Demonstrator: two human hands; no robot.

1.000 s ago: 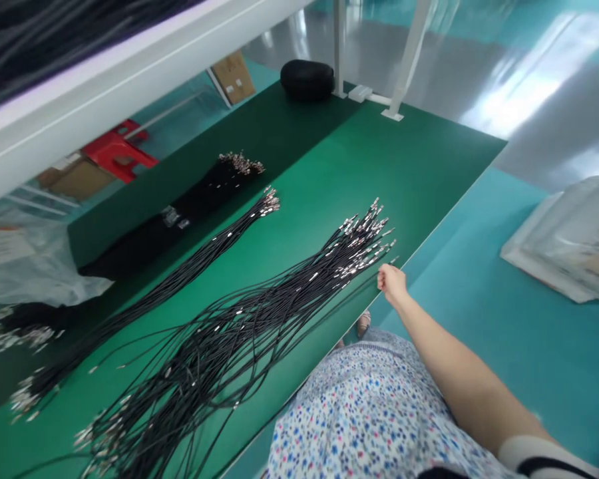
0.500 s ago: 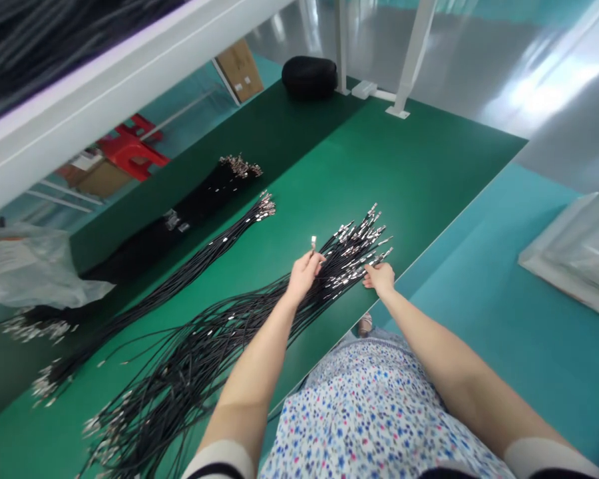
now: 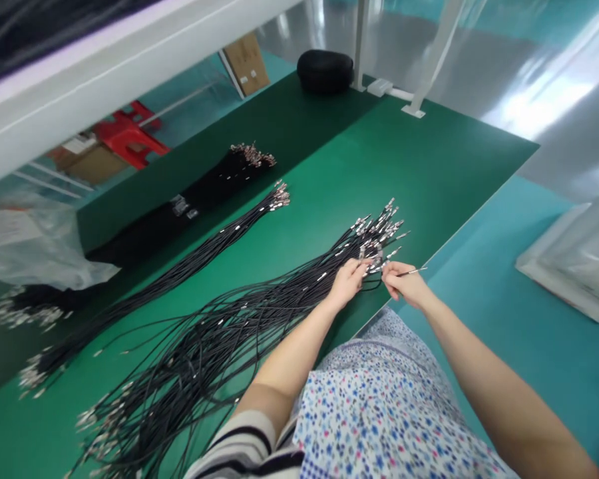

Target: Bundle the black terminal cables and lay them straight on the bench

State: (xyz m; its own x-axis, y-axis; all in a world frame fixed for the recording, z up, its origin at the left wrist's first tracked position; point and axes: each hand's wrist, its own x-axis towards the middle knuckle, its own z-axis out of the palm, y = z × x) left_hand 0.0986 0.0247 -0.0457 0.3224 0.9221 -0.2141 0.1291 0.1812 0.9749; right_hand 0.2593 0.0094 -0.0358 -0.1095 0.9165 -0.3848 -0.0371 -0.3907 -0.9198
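A long loose bundle of black cables (image 3: 279,306) with silvery metal connectors lies along the green table. My left hand (image 3: 348,285) is at the bundle's far end, its fingers pinched on a black cable beside the connectors (image 3: 377,233). Close to its right, near the table's front edge, my right hand (image 3: 405,285) is closed on a thin dark cable end (image 3: 413,271), which sticks out to the right. Just what lies between the left fingertips is partly hidden.
Behind lie a slimmer cable bundle (image 3: 204,249) and a thick dark one (image 3: 154,229). A black case (image 3: 324,71) stands by the white rack posts at the back. A clear plastic bag (image 3: 34,246) is at left. A plastic-wrapped stack (image 3: 574,259) sits beyond the front edge.
My left hand has moved right and lowered the upright connector to the cable ends. My right hand has shifted right, and a thin cable end now shows in it. The view has turned slightly.
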